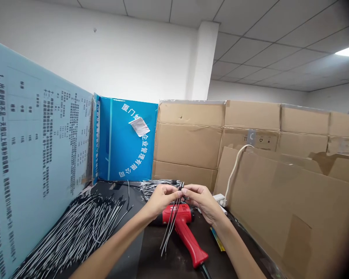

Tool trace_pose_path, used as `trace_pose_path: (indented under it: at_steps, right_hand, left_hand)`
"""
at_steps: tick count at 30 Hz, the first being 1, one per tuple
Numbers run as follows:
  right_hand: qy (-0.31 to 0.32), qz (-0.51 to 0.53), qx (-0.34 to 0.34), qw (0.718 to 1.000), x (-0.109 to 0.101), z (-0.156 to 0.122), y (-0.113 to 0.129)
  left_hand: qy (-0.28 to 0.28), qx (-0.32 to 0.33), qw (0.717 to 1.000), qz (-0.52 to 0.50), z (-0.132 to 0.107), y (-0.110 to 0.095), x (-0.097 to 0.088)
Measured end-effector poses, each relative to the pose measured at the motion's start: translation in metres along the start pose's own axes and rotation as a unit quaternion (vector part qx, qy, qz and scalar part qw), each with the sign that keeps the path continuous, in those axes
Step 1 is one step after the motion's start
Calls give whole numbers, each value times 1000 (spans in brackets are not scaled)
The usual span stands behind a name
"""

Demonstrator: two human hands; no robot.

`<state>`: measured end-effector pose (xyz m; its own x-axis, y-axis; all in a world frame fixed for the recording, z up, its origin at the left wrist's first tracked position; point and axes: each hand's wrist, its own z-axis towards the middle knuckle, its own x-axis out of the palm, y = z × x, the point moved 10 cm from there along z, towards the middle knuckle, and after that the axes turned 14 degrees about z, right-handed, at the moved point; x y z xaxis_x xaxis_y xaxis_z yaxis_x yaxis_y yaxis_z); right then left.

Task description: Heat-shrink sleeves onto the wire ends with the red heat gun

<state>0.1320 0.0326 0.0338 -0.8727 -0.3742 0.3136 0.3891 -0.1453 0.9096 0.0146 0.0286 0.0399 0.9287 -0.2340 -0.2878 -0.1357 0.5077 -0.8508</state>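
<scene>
My left hand (164, 197) and my right hand (200, 199) meet in the middle, fingertips pinched together near the upper end of a few black and white wires (169, 231). The lower ends of these wires hang free. Behind and below them a red heat gun (189, 236) lies on the dark table, its handle slanting toward me. Just beyond my hands is a stack of white and black wires (157, 186). A large pile of similar wires (81, 224) spreads over the left side. What lies exactly between my fingertips is partly hidden.
Cardboard panels (189, 145) stand along the back and right. A blue board (125, 139) and a pale printed sheet (40, 155) wall the left. A white cable (235, 166) runs down to a white power strip (220, 199). A yellow-blue packet (218, 240) lies by my right forearm.
</scene>
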Motion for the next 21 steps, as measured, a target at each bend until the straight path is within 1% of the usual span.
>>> trace_pose_path:
  at_steps: [2,5,10,12,14,17,19,21]
  right_hand:
    - [7,18,4,1000,3,0,-2]
    - [2,37,3,999,4,0,-5]
    - [-31,52,-53,997,-3,4,-7]
    - [-45,77,-61,994,-6,4,-11]
    - [-54,101,-57,992,-9,4,-18]
    - [-65,119,-40,990,-12,2,-26]
    - [-67,121,-31,990,-13,0,-29]
    - [-61,121,-25,990,-12,0,-28]
  left_hand:
    - [1,5,1000,9,1,1,-2]
    - [16,10,1000,12,1,1,1]
    - [40,0,999,30,0,3,6]
    - [42,-16,999,25,-1,6,8]
    - [36,-38,999,8,-2,12,9]
    - [4,-65,998,-6,-2,21,8]
    - [-11,-68,998,-6,-2,23,9]
    - [-8,-65,998,-8,-1,25,11]
